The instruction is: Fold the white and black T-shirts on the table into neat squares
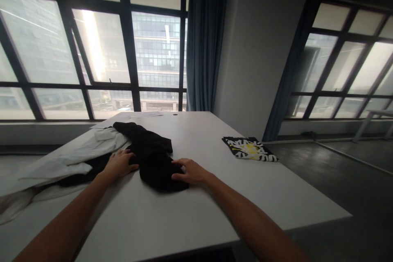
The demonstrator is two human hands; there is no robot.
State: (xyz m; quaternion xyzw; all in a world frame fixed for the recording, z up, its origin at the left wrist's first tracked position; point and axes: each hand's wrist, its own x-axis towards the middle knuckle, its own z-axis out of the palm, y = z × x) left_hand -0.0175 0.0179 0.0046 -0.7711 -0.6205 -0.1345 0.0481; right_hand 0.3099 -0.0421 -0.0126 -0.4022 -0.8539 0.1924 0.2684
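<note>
A crumpled black garment [153, 159] lies on the white table [196, 213] in front of me. My left hand [120, 163] rests at its left side, where black cloth meets white cloth, with fingers spread and thumb pointing right. On the garment's right edge lies my right hand [189, 172]; its thumb and forefinger are apart and touch the fabric. White clothing [76, 153] is heaped to the left, with some black fabric running under and through it. Part of the cloth beneath my left hand is hidden.
A folded black item with white and yellow lettering [250, 149] lies near the table's right edge. Papers [144, 114] are at the far end. Beyond stand windows, a blue curtain [204, 45] and a grey pillar [254, 49]. Another table [379, 113] is far right.
</note>
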